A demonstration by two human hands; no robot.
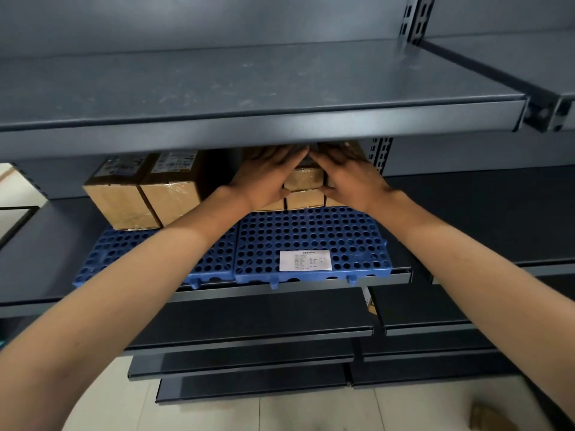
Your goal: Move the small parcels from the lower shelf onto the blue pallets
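Two blue perforated pallets (pixel 311 237) lie side by side on a grey shelf. At the back of the right pallet stands a stack of small brown parcels (pixel 304 189). My left hand (pixel 264 178) and my right hand (pixel 348 178) press against the stack's top parcel from either side, thumbs at its front, fingertips meeting over it. The upper shelf's edge hides the stack's top. Two larger brown boxes (pixel 146 197) with printed labels stand on the left pallet (pixel 124 253).
A white paper label (pixel 305 260) lies on the right pallet's front. The upper shelf (pixel 249 119) overhangs closely above my hands. Narrower dark shelves (pixel 249 331) step down below. A brown object (pixel 488 415) lies on the tiled floor at lower right.
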